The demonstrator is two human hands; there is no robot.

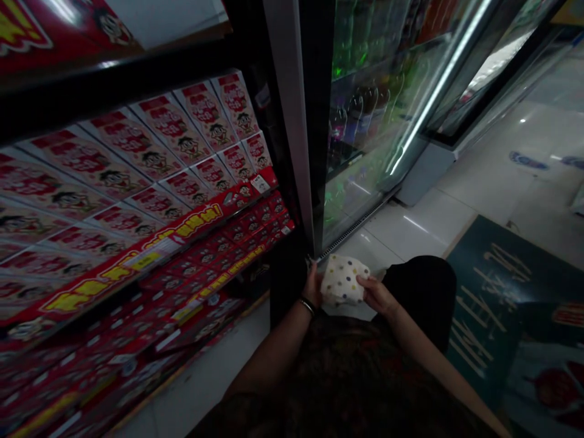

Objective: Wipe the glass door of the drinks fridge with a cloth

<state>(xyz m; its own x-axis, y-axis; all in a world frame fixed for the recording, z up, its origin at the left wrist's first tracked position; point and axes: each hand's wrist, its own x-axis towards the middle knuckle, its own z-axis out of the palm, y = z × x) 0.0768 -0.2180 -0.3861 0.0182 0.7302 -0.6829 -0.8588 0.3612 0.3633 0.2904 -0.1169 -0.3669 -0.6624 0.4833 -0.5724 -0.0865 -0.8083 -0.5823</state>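
Between my two hands, low in front of my body, is a white cloth (344, 280) with yellow and dark dots, folded into a thick bundle. My left hand (312, 287), with a dark band at its wrist, grips the cloth's left side, its fingers partly hidden behind it. On the right side, my right hand (376, 293) pinches the edge, thumb on top. A glass-doored drinks fridge (356, 207) stands just beyond the cloth.
Shelves of red and white cartons (201, 121) rise close on my left, with a red price strip (182, 225) along one edge. Bottles (365, 103) stand behind the fridge glass. A dark green floor mat (483, 292) with light lettering lies on the tiled floor (410, 225) at right.
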